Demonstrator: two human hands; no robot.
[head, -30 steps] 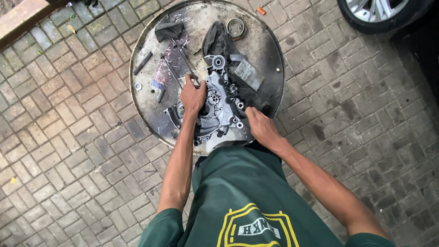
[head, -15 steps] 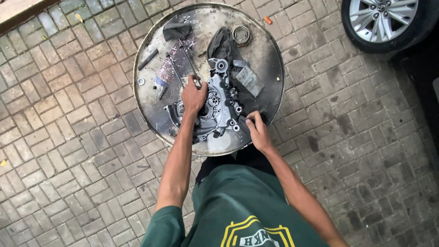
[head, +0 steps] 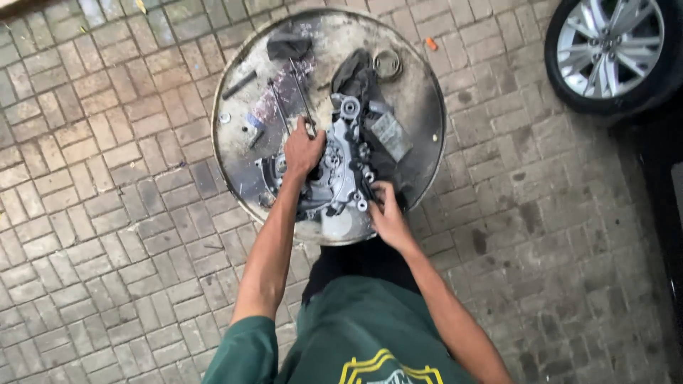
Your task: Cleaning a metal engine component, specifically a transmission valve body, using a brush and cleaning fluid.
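brick paving (head: pixel 107 213) covers the whole ground, grey-brown blocks in a herringbone-like lay. a car wheel (head: pixel 612 50) with silver spokes sits at upper right, well apart from the work. a round metal drum top (head: pixel 420 107), stained and dirty, serves as the tabletop; it lies in the upper middle of view. on it, slightly below centre, rests the metal engine casing (head: pixel 341 178), grey aluminium with round bores and bolt bosses, its near edge close to the drum rim. the person stands over it in a green shirt (head: pixel 356 334), both bare arms reaching forward. left hand (head: pixel 302 151) lies on the casing's left upper part, fingers curled down over the metal, grip closed on the casing edge. right hand (head: pixel 388 213) is at the casing's lower right corner, fingers bent and pinching at something small there; what it pinches is hidden by the fingers, so cannot tell whether this grip holds anything. a dark rag (head: pixel 352 71) lies just behind the casing, touching it. a flat grey rectangular piece (head: pixel 390 135) lies to the right of the casing. another dark lump (head: pixel 288 44) sits near the far rim. two thin rods (head: pixel 302 89) lie angled left of centre. a small ring (head: pixel 387 62) sits near the far right rim. a short dark bar (head: pixel 238 84) lies far left.
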